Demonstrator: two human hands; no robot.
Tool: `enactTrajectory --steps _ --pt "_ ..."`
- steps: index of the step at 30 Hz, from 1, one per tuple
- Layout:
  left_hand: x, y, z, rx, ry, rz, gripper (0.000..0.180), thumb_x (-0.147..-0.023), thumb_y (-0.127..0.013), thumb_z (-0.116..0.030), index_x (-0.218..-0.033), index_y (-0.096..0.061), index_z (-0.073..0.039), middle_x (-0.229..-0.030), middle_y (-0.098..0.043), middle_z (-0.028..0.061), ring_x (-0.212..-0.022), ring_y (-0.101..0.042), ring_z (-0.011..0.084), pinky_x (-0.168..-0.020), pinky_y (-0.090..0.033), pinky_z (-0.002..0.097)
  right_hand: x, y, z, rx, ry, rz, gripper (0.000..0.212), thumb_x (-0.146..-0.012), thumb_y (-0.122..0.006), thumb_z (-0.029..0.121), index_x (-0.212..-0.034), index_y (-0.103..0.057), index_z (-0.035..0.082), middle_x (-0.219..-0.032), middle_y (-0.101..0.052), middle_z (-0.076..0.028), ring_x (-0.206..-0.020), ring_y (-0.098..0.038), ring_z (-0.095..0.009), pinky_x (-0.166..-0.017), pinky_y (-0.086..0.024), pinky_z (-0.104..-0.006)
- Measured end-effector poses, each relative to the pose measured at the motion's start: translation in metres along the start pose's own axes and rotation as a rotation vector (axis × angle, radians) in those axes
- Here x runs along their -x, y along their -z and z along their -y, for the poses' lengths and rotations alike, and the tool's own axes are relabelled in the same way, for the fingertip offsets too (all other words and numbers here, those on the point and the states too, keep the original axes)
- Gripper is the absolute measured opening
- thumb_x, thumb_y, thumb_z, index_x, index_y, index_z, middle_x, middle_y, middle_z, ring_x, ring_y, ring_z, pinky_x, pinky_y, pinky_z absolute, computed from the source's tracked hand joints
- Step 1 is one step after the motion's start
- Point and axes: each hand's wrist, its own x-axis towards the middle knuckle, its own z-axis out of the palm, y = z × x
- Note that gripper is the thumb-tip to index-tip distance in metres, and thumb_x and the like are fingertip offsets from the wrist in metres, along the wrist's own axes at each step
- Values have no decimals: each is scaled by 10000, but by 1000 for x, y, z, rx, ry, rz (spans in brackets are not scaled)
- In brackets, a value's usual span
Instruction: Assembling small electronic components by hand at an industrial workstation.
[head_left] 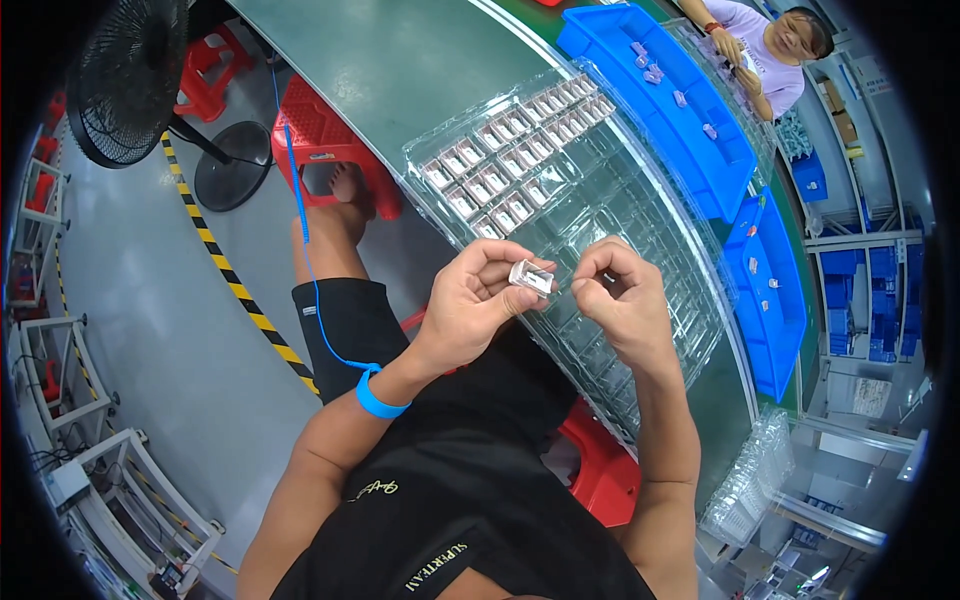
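Note:
My left hand point(474, 298) pinches a small open-topped rectangular part point(532, 279), pale pinkish with a white inside and a dark mark, between thumb and fingers. Just to its right, my right hand point(625, 296) has its thumb and forefinger pressed together. Whatever may be between those fingertips is too small to make out. Both hands hover over a clear plastic compartment tray point(640, 345) on the green table. Similar small parts point(500, 133) sit in rows in its far left portion, while compartments nearer my right hand show only clear plastic.
A blue wrist strap point(378, 395) with a cord circles my left wrist. Two blue bins point(690, 135) point(768, 300) holding a few parts stand beyond the tray. Stacked clear trays point(755, 475) lie at right. Another person point(765, 50) works across the table. A red stool point(310, 130) and fan point(130, 85) stand left.

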Motion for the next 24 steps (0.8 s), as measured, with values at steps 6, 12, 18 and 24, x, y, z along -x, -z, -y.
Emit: enactTrajectory --steps 6,12,18,24 --pt "3 -5 -1 -135 11 9 371 -925 -665 -14 -1234 -466 40 -1206 -637 209 -1067 -667 225 -942 -565 353 -1 -5 20 315 170 -78 84 -769 -673 73 -827 -655 16 -906 -564 -64 -758 -519 -151 -670 -435 -290" --pt "4 -9 -4 -222 82 45 380 -916 -640 62 -1249 -456 45 -1162 -641 170 -1057 -660 189 -932 -548 305 -10 -7 32 609 343 62 94 -793 -692 108 -847 -676 32 -955 -573 -93 -877 -528 -253 -810 -431 -351" --pt "2 -9 -9 -246 38 -4 364 -903 -676 37 -1207 -478 48 -1110 -674 153 -1028 -662 161 -888 -554 286 -13 -7 25 448 357 13 104 -801 -723 105 -885 -700 50 -1007 -596 -94 -973 -529 -253 -847 -435 -359" --pt "3 -8 1 -274 -62 -67 328 -896 -695 18 -1165 -507 32 -1071 -705 153 -985 -677 148 -846 -573 280 7 -18 30 547 355 -27 141 -767 -749 134 -872 -696 55 -1006 -580 -98 -1005 -521 -268 -897 -423 -370"
